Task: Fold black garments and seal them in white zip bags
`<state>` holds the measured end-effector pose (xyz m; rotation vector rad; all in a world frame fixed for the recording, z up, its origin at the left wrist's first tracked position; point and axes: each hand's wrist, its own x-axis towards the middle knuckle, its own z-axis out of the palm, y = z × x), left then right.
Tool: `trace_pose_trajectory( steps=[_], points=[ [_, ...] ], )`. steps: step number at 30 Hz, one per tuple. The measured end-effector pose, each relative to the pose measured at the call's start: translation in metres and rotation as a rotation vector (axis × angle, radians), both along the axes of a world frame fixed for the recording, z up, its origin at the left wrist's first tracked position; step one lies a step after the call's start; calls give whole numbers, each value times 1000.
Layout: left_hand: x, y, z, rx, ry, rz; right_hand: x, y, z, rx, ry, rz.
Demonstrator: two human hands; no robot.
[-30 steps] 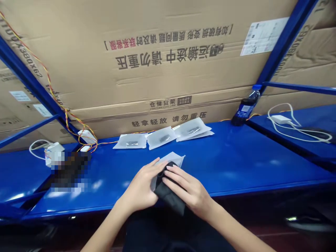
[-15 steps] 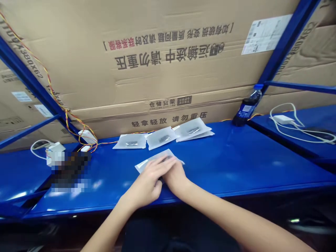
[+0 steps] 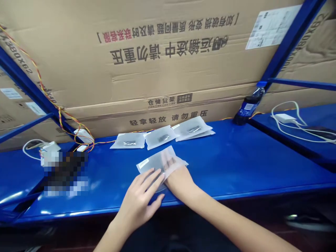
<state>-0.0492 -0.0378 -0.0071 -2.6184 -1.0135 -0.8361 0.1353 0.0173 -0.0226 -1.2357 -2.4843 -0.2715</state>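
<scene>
A frosted plastic bag (image 3: 154, 161) lies on the blue shelf (image 3: 236, 168) near its front edge. My right hand (image 3: 177, 175) has its fingers inside the bag; they show blurred through the film, and whether they hold anything is hidden. My left hand (image 3: 143, 194) is open, fingers spread, with its fingertips on the bag's near edge. Behind them several similar frosted bags lie in a row: one at the left (image 3: 127, 141), one in the middle (image 3: 160, 137), and overlapping ones at the right (image 3: 193, 128), with small dark items inside.
A dark drink bottle (image 3: 246, 106) with a blue cap leans at the back right. White cables and an adapter (image 3: 285, 118) lie farther right. White plugs (image 3: 84, 135) and red-yellow wires are at the left. Cardboard (image 3: 170, 77) stands behind.
My hands have come apart. The right one is now inside the bag, and the left has moved down and left with its fingers spread. The view has shifted slightly.
</scene>
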Motion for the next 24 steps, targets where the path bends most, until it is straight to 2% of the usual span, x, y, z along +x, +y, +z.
trace_pose_trajectory(
  steps=[4, 7, 9, 11, 14, 17, 21, 24],
  points=[
    [-19, -7, 1, 166, 65, -23, 34, -19, -5, 153, 114, 169],
    [-33, -13, -1, 254, 86, -52, 61, -37, -2, 356, 205, 359],
    [-35, -14, -2, 275, 78, -71, 67, -47, 0, 473, 323, 433],
    [-28, -12, -2, 268, 18, -78, 61, -55, 2, 510, 401, 414],
    [-7, -9, 1, 242, -121, -96, 42, -61, 6, 521, 401, 376],
    [10, -8, 7, 234, -186, -100, 29, -59, 12, 549, 428, 417],
    [12, -14, 11, 230, -191, -70, 37, -51, 15, 541, 401, 493],
    [7, -22, 8, 224, -218, -57, 56, -38, 12, 541, 352, 467]
  ],
)
